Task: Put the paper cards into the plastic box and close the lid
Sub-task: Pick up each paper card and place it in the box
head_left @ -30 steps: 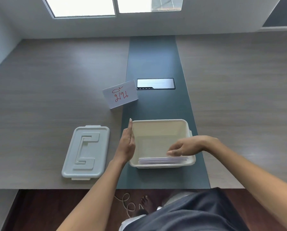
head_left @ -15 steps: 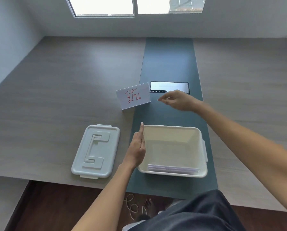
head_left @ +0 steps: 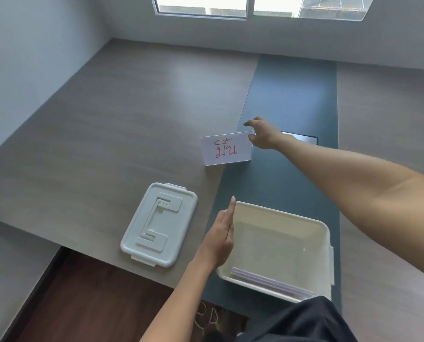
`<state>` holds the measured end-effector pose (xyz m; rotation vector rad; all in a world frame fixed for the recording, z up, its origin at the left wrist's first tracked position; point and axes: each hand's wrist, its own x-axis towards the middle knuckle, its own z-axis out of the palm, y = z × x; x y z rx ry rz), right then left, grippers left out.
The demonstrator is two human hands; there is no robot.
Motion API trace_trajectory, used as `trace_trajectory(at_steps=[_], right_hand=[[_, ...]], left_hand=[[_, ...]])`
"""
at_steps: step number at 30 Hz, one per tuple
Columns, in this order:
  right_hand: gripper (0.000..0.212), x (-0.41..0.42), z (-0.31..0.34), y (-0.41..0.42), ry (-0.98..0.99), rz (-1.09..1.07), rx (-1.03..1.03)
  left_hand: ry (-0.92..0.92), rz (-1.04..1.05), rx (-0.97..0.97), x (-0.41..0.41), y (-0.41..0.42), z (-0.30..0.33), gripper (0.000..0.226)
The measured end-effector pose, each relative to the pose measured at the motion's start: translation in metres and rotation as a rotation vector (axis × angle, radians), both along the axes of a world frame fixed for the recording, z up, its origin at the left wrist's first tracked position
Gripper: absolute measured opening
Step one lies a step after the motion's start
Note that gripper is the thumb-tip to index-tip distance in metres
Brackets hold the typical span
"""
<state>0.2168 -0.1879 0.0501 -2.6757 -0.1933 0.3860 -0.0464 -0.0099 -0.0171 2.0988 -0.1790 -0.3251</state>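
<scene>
A white paper card (head_left: 225,149) with red writing stands upright at the seam between the wood and the dark green strip. My right hand (head_left: 261,134) reaches out to it, with thumb and fingers closed on its top right corner. The cream plastic box (head_left: 280,213) sits open on the strip near the table's front edge. Several cards (head_left: 267,282) lie flat against its near wall. My left hand (head_left: 221,240) rests flat, fingers straight, against the box's left wall and holds nothing. The grey lid (head_left: 159,224) lies top up on the table to the left of the box.
A black socket panel (head_left: 302,138) is set into the dark green strip (head_left: 292,95) just behind my right wrist. The table's front edge (head_left: 102,259) runs close to the lid and the box. A wall and windows stand beyond the far side.
My right hand left the box, crossed over to the standing card and closed on its corner. The left hand stayed against the box. The view shifted left and tilted.
</scene>
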Motion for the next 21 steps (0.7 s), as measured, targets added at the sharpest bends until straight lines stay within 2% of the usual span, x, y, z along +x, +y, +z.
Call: trace_trajectory(at_steps=[6,13,18,21], right_hand=[[0.058,0.017,-0.014,0.013,0.014,0.123,-0.117],[0.049,0.002,-0.030,0.023,-0.108,0.131,-0.254],[0.036,-0.005,-0.034,0.017,0.035,0.074,-0.200],[0.039,-0.014,-0.033,0.014,0.061,0.033,-0.144]], left_hand=[[0.002,-0.009,0.010,0.002,-0.001,-0.001,0.057],[0.005,-0.014,0.030,0.001,0.000,0.003,0.059],[0.010,-0.014,0.042,0.001,0.000,0.003,0.060],[0.007,-0.010,0.038,0.001,0.001,0.002,0.060]])
